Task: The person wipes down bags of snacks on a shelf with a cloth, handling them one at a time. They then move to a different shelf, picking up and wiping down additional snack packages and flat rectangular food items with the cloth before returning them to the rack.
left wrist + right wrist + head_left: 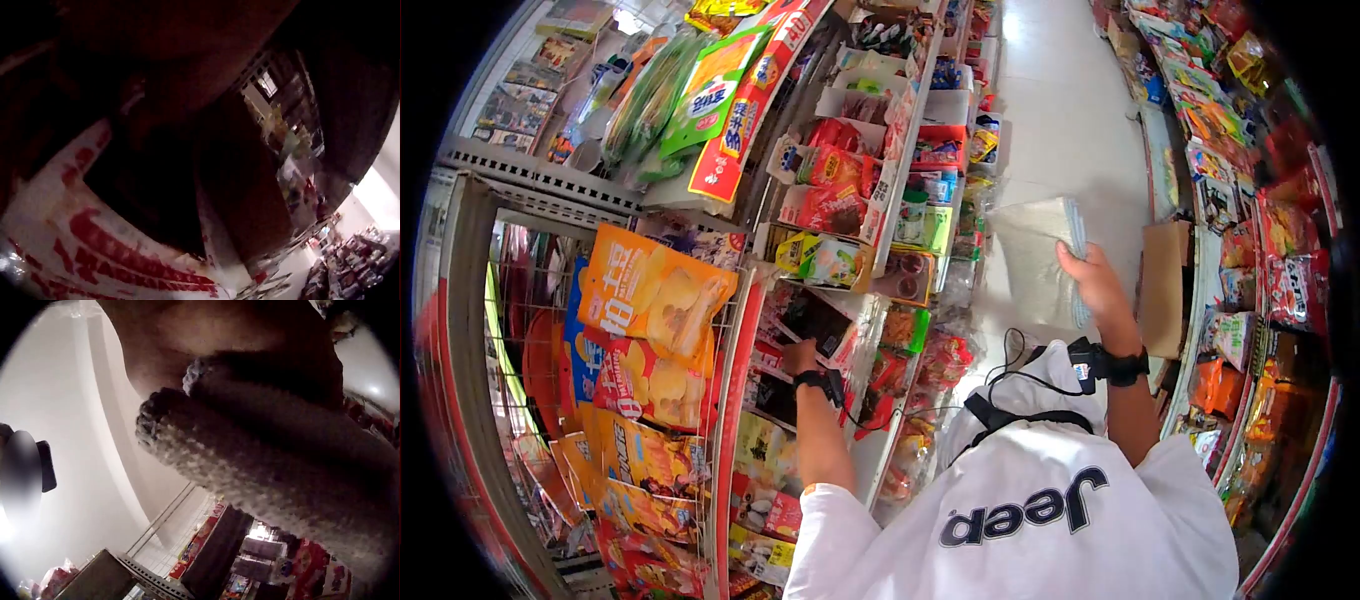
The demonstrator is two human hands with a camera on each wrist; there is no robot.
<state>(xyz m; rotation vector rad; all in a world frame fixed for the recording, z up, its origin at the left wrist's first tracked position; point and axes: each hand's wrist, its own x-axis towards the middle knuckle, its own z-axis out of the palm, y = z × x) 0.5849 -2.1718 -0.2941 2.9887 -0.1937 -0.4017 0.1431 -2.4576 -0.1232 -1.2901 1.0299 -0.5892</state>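
In the head view the right hand (1092, 282) grips a folded pale towel (1040, 255), its thumb over the near face. The right wrist view shows the towel's fuzzy, thick folded edge (237, 469) against the hand. On the left, the left hand (800, 356) reaches down to a white display carton with a dark inside (815, 322) on the shelf. Red lettering on the white carton (125, 250) shows close up in the left wrist view. That view is very dark, and the left fingers are largely hidden; I cannot tell whether they hold anything.
Orange snack bags (655, 290) hang on a wire rack at the left. Open boxes of packaged snacks (835, 190) line the stepped shelf ahead. Across the aisle floor (1055, 120) stands another stocked shelf (1240, 330), with a brown cardboard piece (1165, 290) beside it.
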